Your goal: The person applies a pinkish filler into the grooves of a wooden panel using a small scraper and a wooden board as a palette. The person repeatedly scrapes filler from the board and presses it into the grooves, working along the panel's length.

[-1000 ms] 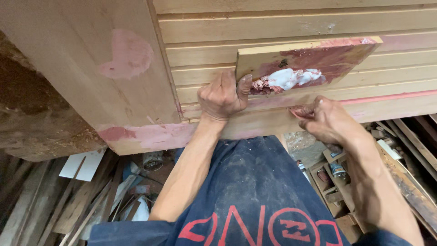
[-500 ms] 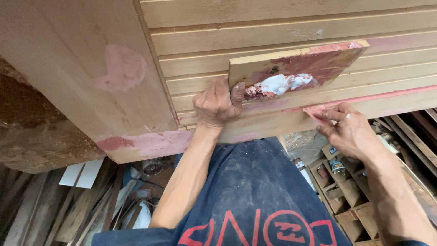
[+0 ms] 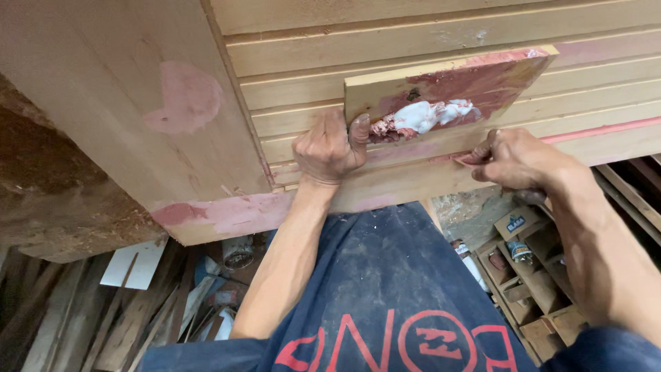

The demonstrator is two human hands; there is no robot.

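My left hand (image 3: pixel 329 148) grips the lower left corner of a small wooden board (image 3: pixel 454 86), thumb on its face. The board is smeared with reddish filler and carries a lump of white and pink putty (image 3: pixel 423 116). My right hand (image 3: pixel 518 162) presses a small scraper, mostly hidden under the fingers, against a groove of the grooved wooden panel (image 3: pixel 427 41). A pink filler streak (image 3: pixel 599 131) runs along that groove to the right of the hand.
A large wooden post face (image 3: pixel 124 103) with pink filler patches stands at left. Below lie scattered planks and scraps (image 3: pixel 138 317) on the floor. A wooden crate with compartments and small containers (image 3: pixel 530 275) sits at lower right.
My right hand has moved left and slightly up along the groove. The view has shifted a little; my left hand still holds the board in the same place.
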